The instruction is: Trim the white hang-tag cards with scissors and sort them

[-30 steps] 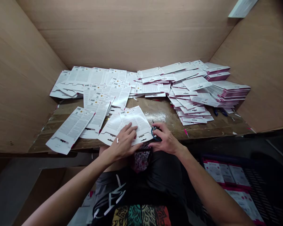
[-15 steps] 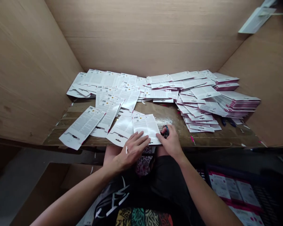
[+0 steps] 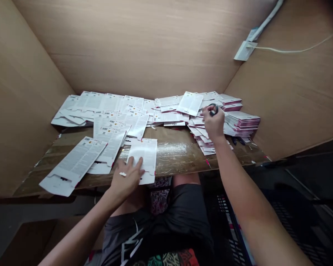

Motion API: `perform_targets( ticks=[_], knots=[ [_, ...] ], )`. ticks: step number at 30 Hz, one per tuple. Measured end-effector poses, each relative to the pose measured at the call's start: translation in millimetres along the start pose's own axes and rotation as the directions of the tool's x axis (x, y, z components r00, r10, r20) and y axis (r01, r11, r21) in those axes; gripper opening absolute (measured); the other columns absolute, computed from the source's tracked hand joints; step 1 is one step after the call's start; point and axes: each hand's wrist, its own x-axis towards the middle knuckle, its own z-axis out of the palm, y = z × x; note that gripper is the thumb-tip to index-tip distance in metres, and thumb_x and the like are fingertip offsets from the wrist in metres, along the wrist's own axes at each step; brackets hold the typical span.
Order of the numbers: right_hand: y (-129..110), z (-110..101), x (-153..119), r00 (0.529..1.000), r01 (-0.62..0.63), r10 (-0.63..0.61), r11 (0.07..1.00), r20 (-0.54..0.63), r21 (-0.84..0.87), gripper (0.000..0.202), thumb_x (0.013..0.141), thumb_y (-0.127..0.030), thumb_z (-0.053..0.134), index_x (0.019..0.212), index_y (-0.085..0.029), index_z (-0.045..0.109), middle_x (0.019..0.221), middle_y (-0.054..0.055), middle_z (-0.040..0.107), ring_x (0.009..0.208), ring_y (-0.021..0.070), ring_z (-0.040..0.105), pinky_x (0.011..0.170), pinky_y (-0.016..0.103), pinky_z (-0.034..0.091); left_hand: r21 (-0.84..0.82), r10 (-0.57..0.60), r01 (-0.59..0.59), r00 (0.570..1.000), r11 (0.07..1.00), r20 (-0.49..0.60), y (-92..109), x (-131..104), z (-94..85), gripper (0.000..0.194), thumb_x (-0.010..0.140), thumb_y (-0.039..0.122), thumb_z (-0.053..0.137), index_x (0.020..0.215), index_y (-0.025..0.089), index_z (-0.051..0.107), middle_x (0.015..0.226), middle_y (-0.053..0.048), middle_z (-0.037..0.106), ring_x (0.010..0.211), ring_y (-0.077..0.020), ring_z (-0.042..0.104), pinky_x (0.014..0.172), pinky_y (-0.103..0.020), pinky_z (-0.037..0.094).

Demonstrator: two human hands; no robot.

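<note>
My left hand (image 3: 128,175) lies with spread fingers on a white printed packet (image 3: 145,153) near the table's front edge. Over the pile on the right, my right hand (image 3: 214,123) is closed around a tool with a dark loop handle (image 3: 213,108), which looks like scissors; its blades are hidden. Just left of those fingers a white packet (image 3: 190,103) rests at a tilt on the pile, and I cannot tell whether they touch it. A small white scrap (image 3: 122,174) sticks to the back of my left hand.
Loose packets (image 3: 74,164) overlap on the left, one jutting past the front edge. Neat stacks with pink edges (image 3: 242,123) stand at the right, with dark-handled pliers (image 3: 238,140) in front. Cardboard walls (image 3: 144,48) enclose the table (image 3: 180,147). A blue crate (image 3: 235,236) stands below right.
My right hand has moved away and up to the right pile, where a packet now lies. My left hand has shifted left onto another packet. The view has turned to the right.
</note>
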Motion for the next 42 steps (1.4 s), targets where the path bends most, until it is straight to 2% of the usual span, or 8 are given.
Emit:
perform_targets(
  ticks=[3, 5, 7, 9, 13, 28, 34, 42],
  knots=[
    [-8.2, 39.4, -74.0, 0.972, -0.184, 0.151, 0.965, 0.178, 0.189, 0.043, 0.098, -0.067, 0.066, 0.105, -0.025, 0.064, 0.094, 0.006, 0.075, 0.076, 0.023, 0.075, 0.062, 0.037, 0.062, -0.034, 0.102, -0.103, 0.994, 0.994, -0.042, 14.8, 12.0, 0.8, 0.039, 0.102, 0.046, 0.063, 0.131, 0.02, 0.07, 0.12, -0.019, 0.066, 0.109, -0.0393, 0.063, 0.096, -0.055, 0.055],
    [-9.3, 63.9, -123.3, 0.907, -0.334, 0.221, 0.895, 0.357, 0.295, 0.043, 0.093, -0.065, 0.075, 0.103, -0.024, 0.068, 0.095, 0.006, 0.076, 0.072, 0.022, 0.077, 0.056, 0.033, 0.06, -0.086, 0.191, -0.197, 0.979, 0.977, -0.074, 17.3, 25.2, 5.0, 0.036, 0.1, 0.049, 0.066, 0.119, 0.019, 0.072, 0.115, -0.018, 0.067, 0.112, -0.0381, 0.063, 0.1, -0.054, 0.054],
    [-5.7, 79.9, -156.1, 0.849, -0.445, 0.268, 0.827, 0.456, 0.343, 0.04, 0.092, -0.06, 0.08, 0.101, -0.022, 0.071, 0.094, 0.005, 0.076, 0.074, 0.0224, 0.078, 0.055, 0.03, 0.059, -0.152, 0.274, -0.293, 0.952, 0.944, -0.133, 15.4, 36.0, 13.3, 0.035, 0.102, 0.048, 0.065, 0.12, 0.019, 0.071, 0.129, -0.018, 0.067, 0.126, -0.0373, 0.061, 0.11, -0.055, 0.052],
    [1.1, 86.9, -170.2, 0.839, -0.475, 0.295, 0.807, 0.458, 0.35, 0.037, 0.092, -0.056, 0.081, 0.1, -0.022, 0.074, 0.093, 0.005, 0.075, 0.077, 0.0226, 0.079, 0.055, 0.029, 0.059, -0.184, 0.324, -0.357, 0.927, 0.916, -0.188, 12.2, 41.6, 23.1, 0.038, 0.104, 0.046, 0.061, 0.131, 0.019, 0.068, 0.152, -0.017, 0.06, 0.144, -0.0364, 0.052, 0.122, -0.055, 0.045],
    [12.5, 86.1, -167.5, 0.849, -0.475, 0.302, 0.795, 0.434, 0.376, 0.037, 0.092, -0.056, 0.082, 0.101, -0.021, 0.074, 0.095, 0.005, 0.075, 0.078, 0.0222, 0.079, 0.056, 0.028, 0.06, -0.145, 0.361, -0.388, 0.915, 0.91, -0.179, 8.0, 42.6, 35.7, 0.047, 0.108, 0.046, 0.055, 0.147, 0.021, 0.064, 0.167, -0.014, 0.051, 0.159, -0.0387, 0.038, 0.128, -0.058, 0.038],
    [24.8, 86.9, -158.2, 0.765, -0.532, 0.265, 0.773, 0.586, 0.345, 0.035, 0.096, -0.055, 0.079, 0.103, -0.021, 0.074, 0.096, 0.006, 0.078, 0.078, 0.0207, 0.078, 0.057, 0.027, 0.059, -0.148, 0.324, -0.345, 0.934, 0.927, -0.147, 11.6, 41.8, 30.1, 0.046, 0.107, 0.049, 0.058, 0.148, 0.03, 0.068, 0.165, -0.009, 0.054, 0.153, -0.0429, 0.042, 0.119, -0.063, 0.044],
    [28.6, 90.0, -158.0, 0.817, -0.508, 0.282, 0.764, 0.503, 0.398, 0.035, 0.096, -0.055, 0.079, 0.099, -0.021, 0.071, 0.101, 0.006, 0.078, 0.078, 0.0219, 0.08, 0.055, 0.026, 0.056, -0.167, 0.314, -0.334, 0.939, 0.928, -0.138, 12.6, 42.1, 28.3, 0.046, 0.106, 0.048, 0.059, 0.147, 0.03, 0.069, 0.165, -0.01, 0.053, 0.153, -0.0427, 0.042, 0.12, -0.064, 0.043],
    [27.5, 86.8, -156.3, 0.764, -0.545, 0.238, 0.736, 0.599, 0.402, 0.035, 0.095, -0.054, 0.081, 0.101, -0.021, 0.072, 0.1, 0.007, 0.08, 0.081, 0.0229, 0.081, 0.057, 0.027, 0.057, -0.172, 0.313, -0.334, 0.94, 0.927, -0.14, 11.4, 41.8, 30.5, 0.045, 0.105, 0.048, 0.059, 0.145, 0.032, 0.07, 0.165, -0.008, 0.054, 0.152, -0.0414, 0.042, 0.12, -0.062, 0.042]
  ],
)
